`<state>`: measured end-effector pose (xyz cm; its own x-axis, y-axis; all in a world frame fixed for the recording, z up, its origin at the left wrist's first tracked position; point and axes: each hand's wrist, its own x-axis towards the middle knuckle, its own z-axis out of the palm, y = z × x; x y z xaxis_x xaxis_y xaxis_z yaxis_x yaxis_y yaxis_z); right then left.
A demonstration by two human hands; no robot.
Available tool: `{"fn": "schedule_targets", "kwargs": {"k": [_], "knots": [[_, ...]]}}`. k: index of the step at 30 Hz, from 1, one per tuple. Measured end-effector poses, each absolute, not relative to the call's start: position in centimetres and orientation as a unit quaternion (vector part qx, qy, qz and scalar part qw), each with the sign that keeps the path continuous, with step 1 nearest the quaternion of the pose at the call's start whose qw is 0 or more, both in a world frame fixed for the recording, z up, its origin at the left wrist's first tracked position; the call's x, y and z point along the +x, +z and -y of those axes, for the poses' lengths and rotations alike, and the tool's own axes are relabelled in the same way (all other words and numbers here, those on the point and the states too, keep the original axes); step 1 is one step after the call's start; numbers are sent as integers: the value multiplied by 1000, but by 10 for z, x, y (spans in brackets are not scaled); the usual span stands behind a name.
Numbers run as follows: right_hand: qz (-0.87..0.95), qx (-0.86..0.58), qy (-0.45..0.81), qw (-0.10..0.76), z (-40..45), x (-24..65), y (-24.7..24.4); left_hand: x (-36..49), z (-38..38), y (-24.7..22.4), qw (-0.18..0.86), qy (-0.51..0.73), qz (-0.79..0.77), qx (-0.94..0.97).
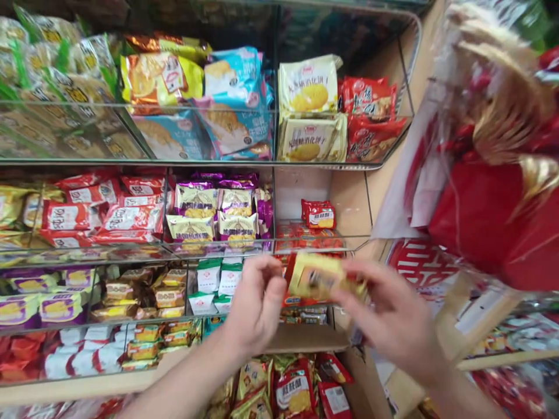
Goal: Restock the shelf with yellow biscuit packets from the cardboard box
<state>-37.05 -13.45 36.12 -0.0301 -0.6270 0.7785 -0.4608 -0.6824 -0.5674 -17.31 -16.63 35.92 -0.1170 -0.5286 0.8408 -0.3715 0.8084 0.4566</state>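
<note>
My right hand [388, 311] pinches a small yellow snack packet [317, 276] between thumb and fingers, in front of the shelf. The packet is slightly blurred. Just left of it, my left hand [257, 305] has its fingers curled toward the thumb. Its fingertips are close to a dark red edge beside the yellow packet; whether they grip it is hidden. Behind the hands, a shelf compartment holds several red packets [321, 215], with more red ones lying flat at its front. Below the hands is an open cardboard box [301, 338] with red and gold packets [294, 390] inside.
Clear-fronted shelf bins hold cream biscuit packets [310, 87], blue packets [238, 99], purple-and-cream packets [192, 227] and green-and-white packets [209, 276]. A plastic-wrapped red and gold decoration [493, 215] hangs at the right. A wooden shelf edge [78, 389] runs along the lower left.
</note>
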Motion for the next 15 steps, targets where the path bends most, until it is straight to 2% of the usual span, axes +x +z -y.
{"fn": "schedule_targets", "kwargs": {"k": [2,6,9,15], "knots": [[-434,-686,-584,-22,172,-379,398,-161,192,377,564,41,764,310],[-536,-760,-363,-53,256,-370,442,-140,234,379,457,260,814,247],[-588,-772,-238,-51,313,-351,448,-133,247,371,458,280,816,213],[-584,-795,-154,-57,380,-323,442,-130,244,370,461,268,821,204]]}}
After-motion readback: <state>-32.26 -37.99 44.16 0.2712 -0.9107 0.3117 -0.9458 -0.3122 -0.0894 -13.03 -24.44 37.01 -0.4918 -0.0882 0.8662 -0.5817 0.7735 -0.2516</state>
